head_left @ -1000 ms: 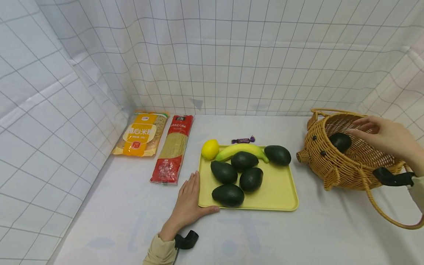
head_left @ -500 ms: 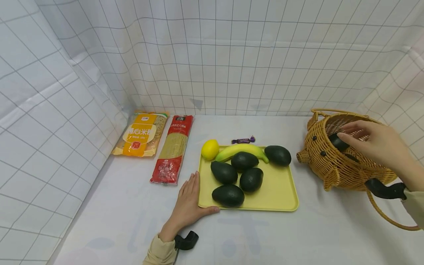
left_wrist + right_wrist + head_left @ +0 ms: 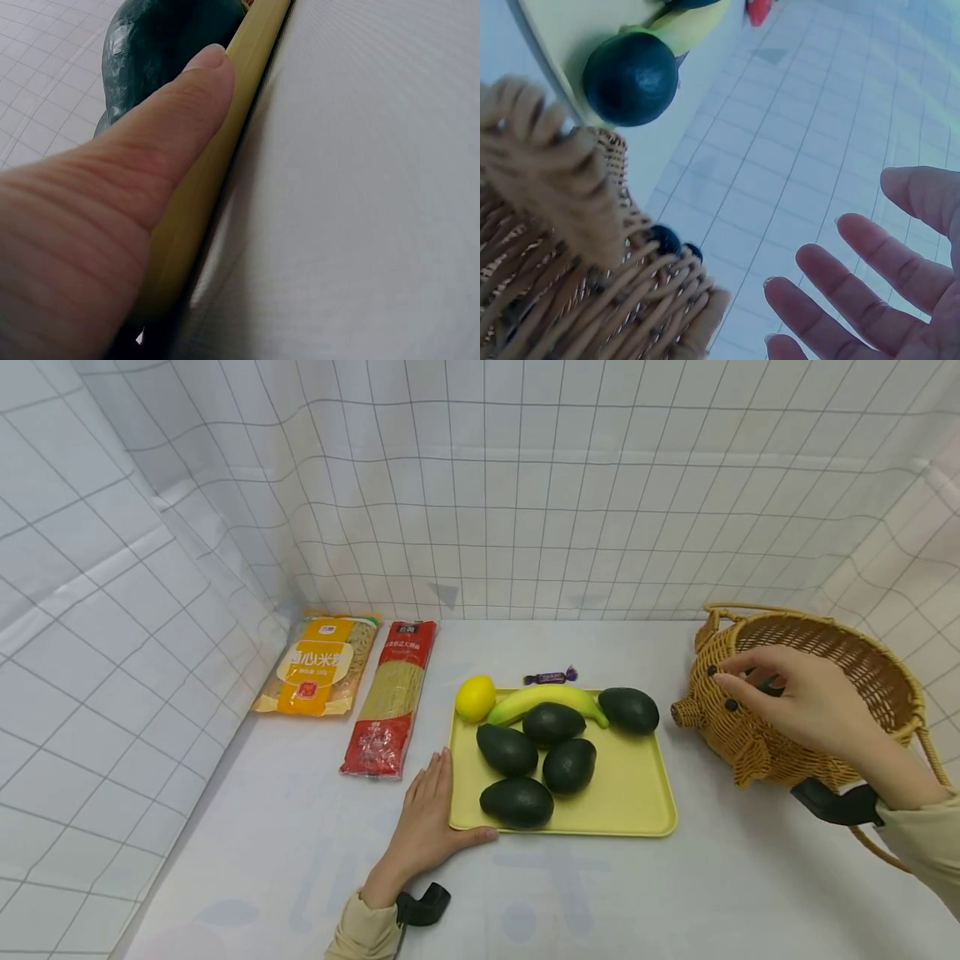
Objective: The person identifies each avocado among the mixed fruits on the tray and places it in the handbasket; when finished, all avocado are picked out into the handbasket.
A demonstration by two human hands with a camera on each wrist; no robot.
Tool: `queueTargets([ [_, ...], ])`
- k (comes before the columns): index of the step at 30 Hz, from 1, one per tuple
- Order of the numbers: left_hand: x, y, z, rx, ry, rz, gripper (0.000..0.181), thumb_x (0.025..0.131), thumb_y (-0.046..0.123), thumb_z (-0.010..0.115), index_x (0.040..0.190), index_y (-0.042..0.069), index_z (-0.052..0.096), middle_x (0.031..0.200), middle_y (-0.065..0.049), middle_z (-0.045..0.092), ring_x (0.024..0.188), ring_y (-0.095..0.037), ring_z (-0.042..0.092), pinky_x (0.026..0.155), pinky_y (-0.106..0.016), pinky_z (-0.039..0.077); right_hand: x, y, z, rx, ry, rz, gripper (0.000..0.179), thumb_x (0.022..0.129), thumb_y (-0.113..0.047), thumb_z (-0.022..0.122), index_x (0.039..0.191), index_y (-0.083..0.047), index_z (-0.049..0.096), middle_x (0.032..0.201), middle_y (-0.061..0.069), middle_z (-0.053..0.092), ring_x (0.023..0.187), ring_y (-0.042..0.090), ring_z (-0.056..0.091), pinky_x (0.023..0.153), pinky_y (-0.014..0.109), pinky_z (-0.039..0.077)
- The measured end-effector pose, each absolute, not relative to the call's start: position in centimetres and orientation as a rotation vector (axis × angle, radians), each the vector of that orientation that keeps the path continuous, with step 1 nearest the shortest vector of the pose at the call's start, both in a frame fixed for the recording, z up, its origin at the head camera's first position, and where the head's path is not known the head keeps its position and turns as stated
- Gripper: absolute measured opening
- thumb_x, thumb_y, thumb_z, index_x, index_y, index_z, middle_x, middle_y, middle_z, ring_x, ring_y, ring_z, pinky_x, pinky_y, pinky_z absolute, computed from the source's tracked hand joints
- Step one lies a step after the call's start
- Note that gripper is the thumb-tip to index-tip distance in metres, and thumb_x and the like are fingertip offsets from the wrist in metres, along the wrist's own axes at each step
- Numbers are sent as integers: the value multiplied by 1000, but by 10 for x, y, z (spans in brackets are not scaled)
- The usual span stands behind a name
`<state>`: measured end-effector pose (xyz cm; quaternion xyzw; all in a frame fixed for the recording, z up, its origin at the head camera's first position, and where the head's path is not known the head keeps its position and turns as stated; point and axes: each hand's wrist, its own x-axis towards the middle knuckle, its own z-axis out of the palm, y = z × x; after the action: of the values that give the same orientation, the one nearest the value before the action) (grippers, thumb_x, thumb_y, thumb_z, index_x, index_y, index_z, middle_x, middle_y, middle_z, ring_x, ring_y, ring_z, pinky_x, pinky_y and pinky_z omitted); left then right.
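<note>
My left hand (image 3: 431, 822) lies with straight fingers along the left edge of the yellow tray (image 3: 622, 802), its thumb on the near rim. In the left wrist view that thumb (image 3: 180, 120) presses the tray's rim, with a dark avocado (image 3: 161, 45) beyond. My right hand (image 3: 810, 702) hovers over the front of the pig-shaped wicker basket (image 3: 885, 677). The right wrist view shows its fingers (image 3: 870, 307) loosely spread, holding nothing. Part of a dark avocado (image 3: 768, 683) shows behind this hand, in the basket. On the tray lie several avocados (image 3: 516, 802), a banana (image 3: 543, 697) and a lemon (image 3: 476, 698).
A purple-wrapped candy (image 3: 551, 677) lies behind the tray. To the left are a red pack of noodles (image 3: 392, 697) and an orange bag of rice noodles (image 3: 318, 664). A grid-patterned curtain (image 3: 510, 485) stands behind the table. One basket handle (image 3: 885, 852) hangs toward the near side.
My right hand has moved left, from over the basket's opening to above its front near the pig's eyes. The left hand and the tray's contents have stayed in place.
</note>
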<state>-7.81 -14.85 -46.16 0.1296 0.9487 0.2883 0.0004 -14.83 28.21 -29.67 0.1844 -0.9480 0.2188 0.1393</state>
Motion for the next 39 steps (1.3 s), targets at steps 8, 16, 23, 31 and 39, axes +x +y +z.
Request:
queueTargets([
  [8, -80, -148, -461, 387, 2944, 895, 128, 68, 70, 69, 151, 0, 2, 156, -15, 10, 143, -26, 6, 113, -45, 4, -152, 261, -293, 610, -2761, 647, 19, 85, -30, 72, 103, -23, 71, 93, -6, 67, 75, 13, 56, 61, 30, 43],
  [16, -81, -149, -460, 388, 2938, 877, 128, 68, 70, 69, 151, -1, 1, 156, -16, 9, 143, -27, 5, 113, -45, 4, -167, 242, -290, 674, -2916, 643, 41, 85, -46, 68, 112, -15, 67, 104, 2, 66, 90, 22, 60, 72, 43, 48],
  [23, -81, -150, -459, 389, 2936, 887, 128, 68, 69, 69, 150, -2, 2, 156, -17, 10, 143, -27, 6, 113, -46, 5, -189, 228, -292, 828, -3062, 536, 53, 84, -51, 67, 117, -10, 64, 106, 8, 64, 87, 21, 62, 72, 43, 50],
  [31, -81, -150, -461, 397, 2944, 899, 128, 68, 69, 69, 150, -2, 3, 156, -17, 11, 142, -27, 6, 113, -46, 5, -212, 214, -297, 975, -3167, 406, 52, 82, -45, 72, 117, -7, 63, 107, 12, 63, 96, 30, 59, 80, 48, 48],
  [39, -79, -149, -460, 406, 2957, 925, 126, 69, 68, 70, 150, -4, 6, 155, -20, 13, 142, -30, 8, 112, -48, 7, -225, 204, -310, 947, -3271, 266, 54, 80, -42, 75, 118, -8, 61, 107, 13, 60, 97, 32, 57, 78, 50, 47],
])
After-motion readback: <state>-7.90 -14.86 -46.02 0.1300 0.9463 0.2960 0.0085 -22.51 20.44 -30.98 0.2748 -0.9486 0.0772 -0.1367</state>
